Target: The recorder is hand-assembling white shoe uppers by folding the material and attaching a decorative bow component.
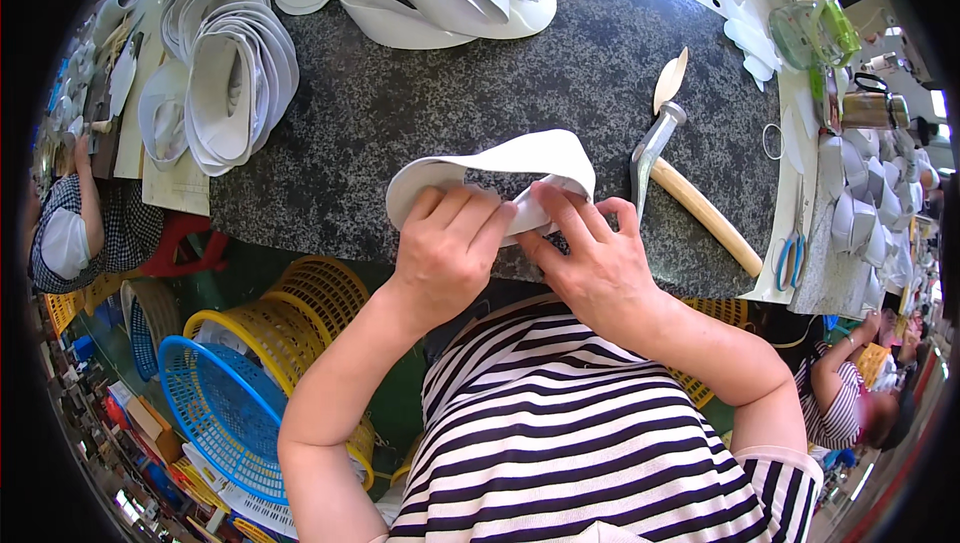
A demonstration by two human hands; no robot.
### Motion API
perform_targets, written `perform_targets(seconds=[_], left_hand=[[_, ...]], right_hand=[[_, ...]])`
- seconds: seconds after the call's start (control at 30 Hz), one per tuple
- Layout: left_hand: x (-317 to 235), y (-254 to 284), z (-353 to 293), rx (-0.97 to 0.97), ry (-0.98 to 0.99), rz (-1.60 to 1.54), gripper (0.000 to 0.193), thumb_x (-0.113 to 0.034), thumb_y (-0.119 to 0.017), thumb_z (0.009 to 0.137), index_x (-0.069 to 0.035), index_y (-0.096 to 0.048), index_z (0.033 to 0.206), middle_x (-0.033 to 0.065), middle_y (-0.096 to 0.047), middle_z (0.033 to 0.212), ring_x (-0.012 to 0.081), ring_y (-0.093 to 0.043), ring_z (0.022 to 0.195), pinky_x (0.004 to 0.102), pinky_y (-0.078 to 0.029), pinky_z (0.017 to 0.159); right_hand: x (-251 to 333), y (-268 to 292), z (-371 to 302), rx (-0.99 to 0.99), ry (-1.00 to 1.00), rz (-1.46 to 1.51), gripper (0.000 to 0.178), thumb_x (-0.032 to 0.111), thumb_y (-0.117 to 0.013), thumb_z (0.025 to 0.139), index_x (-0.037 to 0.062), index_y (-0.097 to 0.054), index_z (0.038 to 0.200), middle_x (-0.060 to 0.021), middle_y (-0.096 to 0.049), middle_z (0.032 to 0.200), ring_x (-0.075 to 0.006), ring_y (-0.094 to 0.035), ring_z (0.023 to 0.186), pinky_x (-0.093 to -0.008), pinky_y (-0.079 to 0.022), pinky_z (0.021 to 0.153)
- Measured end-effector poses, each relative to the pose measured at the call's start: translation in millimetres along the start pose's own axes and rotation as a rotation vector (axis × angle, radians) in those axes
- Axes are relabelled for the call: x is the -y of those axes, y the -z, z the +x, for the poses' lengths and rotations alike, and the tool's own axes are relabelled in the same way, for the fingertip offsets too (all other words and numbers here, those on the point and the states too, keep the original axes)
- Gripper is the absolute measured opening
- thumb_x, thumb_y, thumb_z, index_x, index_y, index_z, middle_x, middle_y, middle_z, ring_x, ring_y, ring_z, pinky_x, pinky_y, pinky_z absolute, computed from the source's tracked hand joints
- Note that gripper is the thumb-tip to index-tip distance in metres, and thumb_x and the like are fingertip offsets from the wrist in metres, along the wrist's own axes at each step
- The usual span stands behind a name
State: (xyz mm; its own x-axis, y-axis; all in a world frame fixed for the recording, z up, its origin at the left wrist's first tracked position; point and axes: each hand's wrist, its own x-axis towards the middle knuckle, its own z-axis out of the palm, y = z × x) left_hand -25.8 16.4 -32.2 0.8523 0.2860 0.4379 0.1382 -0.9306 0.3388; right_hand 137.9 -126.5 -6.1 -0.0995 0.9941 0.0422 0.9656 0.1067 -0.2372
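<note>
A white, curved shoe upper (530, 151) stands on edge at the near side of the dark speckled tabletop (370, 103), its opening toward me. My left hand (448, 251) grips its lower left edge, with the fingers curled into the opening. On the right side my right hand (598, 258) pinches the edge between thumb and fingers. Both hands are close together near the middle; the fingertips are partly hidden inside the upper. To the right of my right hand lies a hammer (705, 218) with a wooden handle and metal head. A pale pointed blade-shaped tool (670, 83) lies beyond its head.
Stacked white uppers (245, 83) stand at the left, more white pieces (440, 3) at the back. Blue-handled scissors (791, 258) lie at the right edge. Below left are a blue basket (225, 418) and yellow baskets (265, 328). Other people sit at both sides.
</note>
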Motion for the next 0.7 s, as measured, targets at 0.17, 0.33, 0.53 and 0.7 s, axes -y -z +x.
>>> perform_targets(seconds=[0.17,0.33,0.53,0.7], left_hand=[[-1.0,1.5,-5.0,0.006,-0.087,0.142,0.037,-0.008,-0.067,0.075,-0.002,-0.072,0.110,0.0078,-0.064,0.093,0.0253,-0.064,0.087,0.0413,-0.049,0.078],[-1.4,2.5,-3.9,0.015,-0.057,0.147,0.034,-0.009,-0.069,0.075,-0.002,-0.072,0.108,0.0073,-0.064,0.095,0.0252,-0.064,0.087,0.0402,-0.050,0.078],[-0.8,-2.7,6.6,-0.027,0.039,0.113,0.029,-0.009,-0.072,0.074,-0.003,-0.072,0.102,0.0068,-0.064,0.095,0.0247,-0.063,0.087,0.0388,-0.050,0.078],[3.3,-9.3,5.1,-0.031,0.032,0.121,0.023,-0.009,-0.069,0.077,-0.004,-0.069,0.099,0.0078,-0.064,0.096,0.0244,-0.063,0.087,0.0387,-0.048,0.077]], right_hand=[[-2.1,3.5,-0.4,-0.002,0.041,-0.040,0.044,0.013,-0.064,0.081,0.0092,-0.066,0.125,-0.0164,-0.048,0.143,-0.0248,-0.047,0.135,-0.0485,-0.036,0.098],[-14.9,5.0,0.6,-0.064,0.165,-0.029,0.041,0.013,-0.063,0.081,0.0055,-0.066,0.121,-0.0143,-0.057,0.133,-0.0241,-0.053,0.127,-0.0455,-0.038,0.097],[-7.3,-0.5,13.0,-0.163,0.135,0.043,0.043,0.015,-0.061,0.080,0.0007,-0.063,0.121,-0.0165,-0.059,0.129,-0.0269,-0.058,0.119,-0.0392,-0.043,0.091],[-0.2,0.9,10.3,-0.060,0.042,-0.015,0.047,0.013,-0.059,0.083,-0.0041,-0.063,0.127,-0.0198,-0.052,0.136,-0.0275,-0.053,0.127,-0.0385,-0.043,0.091]])
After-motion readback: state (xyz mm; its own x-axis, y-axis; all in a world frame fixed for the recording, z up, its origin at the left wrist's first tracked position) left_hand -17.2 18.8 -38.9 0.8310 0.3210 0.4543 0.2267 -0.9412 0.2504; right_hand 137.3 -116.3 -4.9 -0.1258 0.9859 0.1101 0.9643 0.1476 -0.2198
